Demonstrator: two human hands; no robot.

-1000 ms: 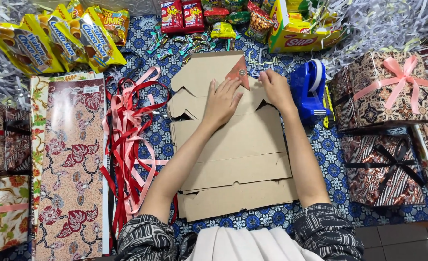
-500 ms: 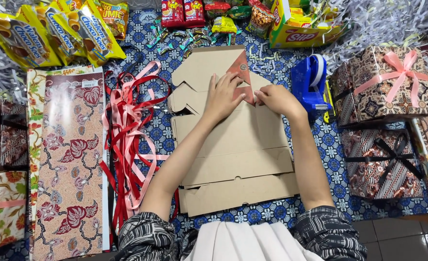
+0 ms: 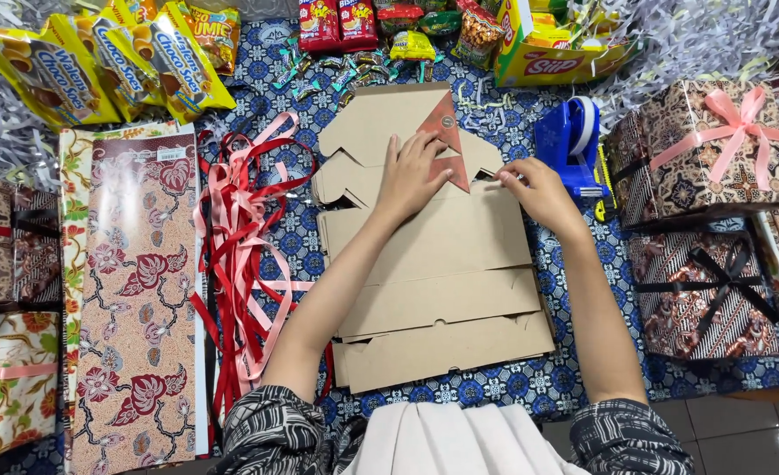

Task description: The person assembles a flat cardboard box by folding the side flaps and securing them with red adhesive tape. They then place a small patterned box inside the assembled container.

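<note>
Cardboard [image 3: 433,264] in flat, unfolded sheets, stacked mid-cloth [image 3: 512,387], brown and overlapping, count unclear from above. Yellow box [image 3: 565,62] at the far edge, open, holding snack packs. Two wrapped boxes by the right edge: one [image 3: 702,154] tied with a pink bow, one [image 3: 702,295] nearer, tied with black ribbon. Two more wrapped boxes at the left edge, the upper one [image 3: 7,242] dark, the lower one [image 3: 11,378] floral with pink ribbon.

Left hand [image 3: 411,176] pressed flat, fingers spread, on a red-brown paper piece [image 3: 446,141] lying on the top cardboard sheet. Right hand [image 3: 539,189] just right of that piece, fingertips pinched together at its edge; what sits between them too small to tell. Blue tape dispenser [image 3: 570,145] just beyond the right hand, touching the stack's right side.

Loose red and pink ribbons [image 3: 244,255] heaped left of the stack. One patterned paper sheet [image 3: 130,299] further left. Yellow snack bags [image 3: 99,62] at the far left corner, roughly four. Two red packs [image 3: 336,22] at the far edge.
</note>
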